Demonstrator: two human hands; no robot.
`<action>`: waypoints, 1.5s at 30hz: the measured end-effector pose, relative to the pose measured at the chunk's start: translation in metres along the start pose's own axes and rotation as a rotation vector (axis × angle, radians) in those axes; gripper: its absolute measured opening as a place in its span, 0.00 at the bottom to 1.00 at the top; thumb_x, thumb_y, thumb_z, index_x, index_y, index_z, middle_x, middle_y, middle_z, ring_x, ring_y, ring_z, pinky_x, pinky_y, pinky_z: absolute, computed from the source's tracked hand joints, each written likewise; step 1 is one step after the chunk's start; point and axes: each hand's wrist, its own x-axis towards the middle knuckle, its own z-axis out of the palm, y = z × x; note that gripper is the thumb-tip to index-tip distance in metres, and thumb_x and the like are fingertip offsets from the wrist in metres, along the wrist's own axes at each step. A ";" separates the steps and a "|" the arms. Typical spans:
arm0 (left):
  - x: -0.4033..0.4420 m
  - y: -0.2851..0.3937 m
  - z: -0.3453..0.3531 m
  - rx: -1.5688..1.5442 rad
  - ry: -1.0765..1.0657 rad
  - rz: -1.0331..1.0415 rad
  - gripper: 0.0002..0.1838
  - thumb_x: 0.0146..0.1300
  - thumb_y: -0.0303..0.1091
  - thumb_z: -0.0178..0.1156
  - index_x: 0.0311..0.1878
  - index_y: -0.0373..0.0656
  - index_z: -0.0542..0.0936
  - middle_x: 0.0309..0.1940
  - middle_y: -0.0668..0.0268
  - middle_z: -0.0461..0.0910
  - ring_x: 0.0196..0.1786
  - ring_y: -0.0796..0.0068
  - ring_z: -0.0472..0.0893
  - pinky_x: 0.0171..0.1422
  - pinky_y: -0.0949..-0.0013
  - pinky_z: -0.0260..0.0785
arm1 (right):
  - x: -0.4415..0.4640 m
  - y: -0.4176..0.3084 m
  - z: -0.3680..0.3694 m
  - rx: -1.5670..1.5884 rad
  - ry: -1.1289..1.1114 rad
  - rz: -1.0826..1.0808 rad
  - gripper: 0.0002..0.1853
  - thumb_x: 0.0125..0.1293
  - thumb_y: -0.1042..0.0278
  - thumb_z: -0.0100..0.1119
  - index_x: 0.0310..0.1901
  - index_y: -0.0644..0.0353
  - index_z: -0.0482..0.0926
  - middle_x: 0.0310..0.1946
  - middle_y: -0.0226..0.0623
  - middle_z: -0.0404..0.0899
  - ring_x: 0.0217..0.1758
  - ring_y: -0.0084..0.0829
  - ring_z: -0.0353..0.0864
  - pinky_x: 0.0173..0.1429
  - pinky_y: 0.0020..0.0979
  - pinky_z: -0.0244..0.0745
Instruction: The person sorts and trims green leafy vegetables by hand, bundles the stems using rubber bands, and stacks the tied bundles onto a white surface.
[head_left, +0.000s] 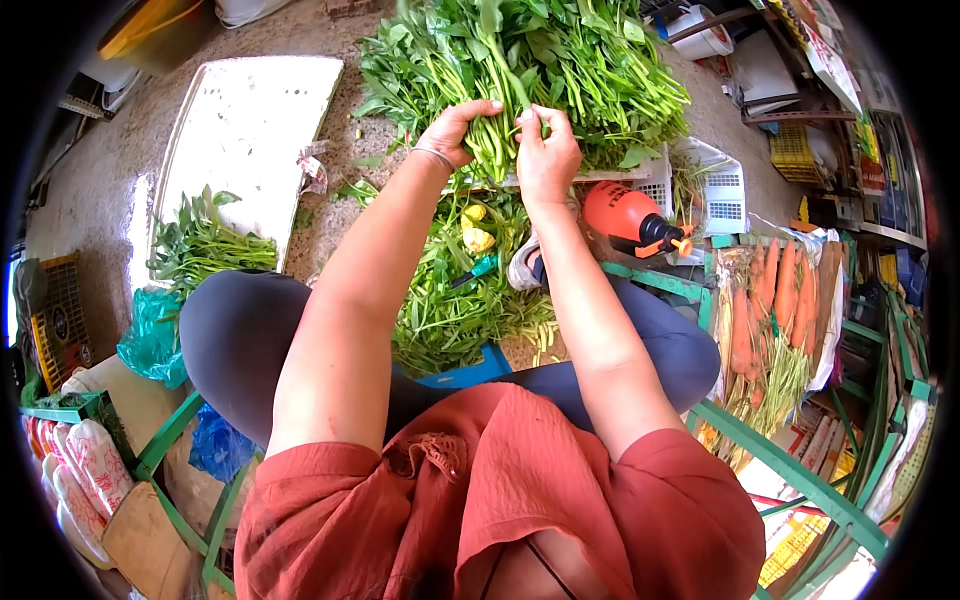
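Observation:
A large heap of leafy greens with long stems [610, 90], like water spinach, lies in front of me. My left hand [450, 133] curls around a bunch of the stems, its thumb laid across them. My right hand [548, 160] is closed beside it, finger and thumb pinching a green stem at the bunch. Below my hands, between my legs, more loose greens [435, 310] lie in a pile with cut stem pieces. A small tool with a teal handle [482, 268] and a yellow crumpled item [478, 238] rest on that pile.
A white board [250, 120] at the left has a smaller bunch of greens [215, 240] on its near end. To the right are a red spray bottle [625, 215], a white crate [725, 190] and carrots [790, 290]. Green metal frames [800, 465] stand close by my sides.

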 end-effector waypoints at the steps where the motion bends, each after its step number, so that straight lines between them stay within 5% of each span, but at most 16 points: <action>1: -0.002 0.000 0.003 0.007 0.012 0.006 0.08 0.51 0.29 0.60 0.34 0.38 0.77 0.31 0.62 0.79 0.34 0.69 0.79 0.44 0.65 0.74 | -0.001 -0.004 -0.003 0.001 0.001 -0.001 0.09 0.54 0.64 0.58 0.37 0.55 0.79 0.23 0.36 0.79 0.26 0.37 0.77 0.33 0.35 0.71; 3: 0.000 -0.001 0.005 0.020 -0.013 0.033 0.07 0.51 0.30 0.60 0.33 0.39 0.77 0.31 0.63 0.79 0.34 0.71 0.79 0.45 0.67 0.73 | -0.005 -0.012 -0.006 -0.353 0.207 -0.492 0.05 0.50 0.66 0.61 0.31 0.52 0.81 0.23 0.33 0.77 0.28 0.35 0.77 0.34 0.33 0.70; 5: 0.000 -0.001 0.005 0.032 -0.009 0.026 0.07 0.51 0.30 0.61 0.33 0.39 0.78 0.31 0.64 0.79 0.34 0.72 0.78 0.45 0.69 0.72 | -0.006 -0.016 -0.004 -0.308 0.169 -0.456 0.04 0.47 0.67 0.63 0.26 0.53 0.82 0.23 0.34 0.76 0.29 0.34 0.75 0.35 0.32 0.70; 11: 0.002 -0.004 0.019 -0.078 0.030 0.135 0.09 0.51 0.28 0.60 0.35 0.37 0.76 0.32 0.61 0.79 0.35 0.69 0.79 0.47 0.69 0.72 | -0.009 -0.012 0.005 0.187 0.111 -0.093 0.06 0.52 0.69 0.60 0.29 0.61 0.78 0.29 0.39 0.80 0.28 0.35 0.78 0.35 0.31 0.72; 16: 0.005 0.002 0.014 -0.237 -0.013 0.171 0.10 0.51 0.27 0.58 0.36 0.38 0.71 0.30 0.57 0.77 0.35 0.58 0.78 0.48 0.54 0.71 | -0.032 -0.004 -0.017 -0.010 0.130 -0.124 0.05 0.55 0.72 0.55 0.31 0.64 0.73 0.27 0.44 0.76 0.32 0.43 0.75 0.39 0.38 0.68; 19: 0.001 0.015 0.012 -0.316 0.055 0.229 0.11 0.52 0.27 0.58 0.38 0.37 0.70 0.30 0.57 0.77 0.36 0.59 0.78 0.49 0.54 0.72 | -0.062 0.037 -0.031 -0.033 -0.031 0.045 0.10 0.57 0.65 0.55 0.32 0.65 0.74 0.29 0.45 0.77 0.32 0.42 0.75 0.39 0.37 0.68; 21: 0.000 0.016 0.009 -0.299 0.043 0.274 0.13 0.52 0.28 0.58 0.41 0.36 0.70 0.33 0.56 0.77 0.37 0.59 0.78 0.50 0.54 0.72 | -0.075 0.054 -0.036 -0.050 -0.382 0.458 0.17 0.60 0.56 0.53 0.37 0.66 0.75 0.35 0.45 0.78 0.37 0.39 0.76 0.44 0.34 0.68; 22: -0.001 0.017 0.007 -0.277 0.022 0.261 0.14 0.53 0.28 0.58 0.42 0.36 0.70 0.34 0.55 0.77 0.38 0.58 0.78 0.51 0.54 0.71 | -0.081 0.048 -0.041 0.156 -0.387 0.548 0.29 0.61 0.44 0.45 0.52 0.63 0.69 0.52 0.47 0.70 0.54 0.40 0.69 0.56 0.37 0.62; 24: -0.004 0.013 0.009 -0.231 0.052 0.272 0.15 0.53 0.30 0.58 0.43 0.37 0.70 0.36 0.54 0.77 0.41 0.58 0.78 0.52 0.54 0.70 | -0.076 0.041 -0.039 0.629 -0.343 0.724 0.41 0.60 0.34 0.37 0.66 0.57 0.45 0.67 0.44 0.39 0.70 0.37 0.38 0.67 0.45 0.38; 26: -0.009 0.010 0.012 -0.191 0.038 0.250 0.16 0.53 0.31 0.59 0.44 0.37 0.70 0.37 0.55 0.78 0.41 0.59 0.78 0.52 0.53 0.70 | -0.064 0.011 -0.034 0.912 -0.141 0.594 0.43 0.60 0.32 0.32 0.67 0.54 0.37 0.69 0.43 0.29 0.72 0.36 0.23 0.69 0.45 0.23; 31: -0.011 -0.023 0.037 -0.026 0.043 0.273 0.11 0.52 0.29 0.60 0.38 0.36 0.76 0.35 0.60 0.78 0.40 0.66 0.77 0.55 0.64 0.67 | -0.008 -0.021 0.024 1.168 0.042 0.508 0.38 0.63 0.38 0.35 0.64 0.61 0.45 0.60 0.42 0.56 0.61 0.34 0.60 0.63 0.36 0.53; 34: -0.014 -0.006 0.028 -0.030 0.016 0.228 0.15 0.52 0.29 0.60 0.42 0.34 0.75 0.35 0.60 0.79 0.40 0.69 0.77 0.52 0.65 0.69 | -0.019 -0.042 0.016 1.203 -0.082 0.492 0.33 0.64 0.41 0.39 0.59 0.62 0.56 0.49 0.35 0.67 0.51 0.28 0.68 0.57 0.31 0.61; 37: -0.022 0.000 0.016 0.116 0.070 0.177 0.11 0.52 0.30 0.61 0.39 0.36 0.78 0.33 0.61 0.79 0.38 0.70 0.78 0.49 0.64 0.70 | -0.020 -0.036 -0.004 0.934 -0.123 0.501 0.38 0.58 0.38 0.49 0.56 0.69 0.59 0.47 0.42 0.69 0.50 0.31 0.69 0.57 0.32 0.63; 38: -0.022 -0.002 0.011 0.153 0.062 0.230 0.11 0.52 0.30 0.61 0.38 0.36 0.78 0.32 0.62 0.79 0.37 0.70 0.78 0.47 0.65 0.70 | -0.018 -0.028 -0.013 0.807 -0.295 0.318 0.42 0.53 0.36 0.54 0.54 0.71 0.60 0.47 0.47 0.69 0.50 0.35 0.70 0.56 0.35 0.64; 41: -0.028 -0.011 0.008 0.306 0.116 0.333 0.10 0.49 0.33 0.65 0.32 0.38 0.79 0.30 0.65 0.78 0.31 0.75 0.75 0.37 0.69 0.68 | -0.016 -0.016 -0.014 0.546 -0.738 0.300 0.48 0.42 0.38 0.66 0.52 0.73 0.61 0.42 0.45 0.72 0.47 0.32 0.72 0.53 0.32 0.67; 45: -0.050 -0.003 0.014 0.827 0.316 0.526 0.15 0.45 0.34 0.69 0.32 0.37 0.78 0.26 0.66 0.78 0.25 0.76 0.76 0.29 0.77 0.69 | -0.020 -0.014 -0.008 0.375 -0.968 0.352 0.38 0.39 0.48 0.72 0.46 0.65 0.67 0.34 0.33 0.75 0.33 0.24 0.77 0.25 0.22 0.72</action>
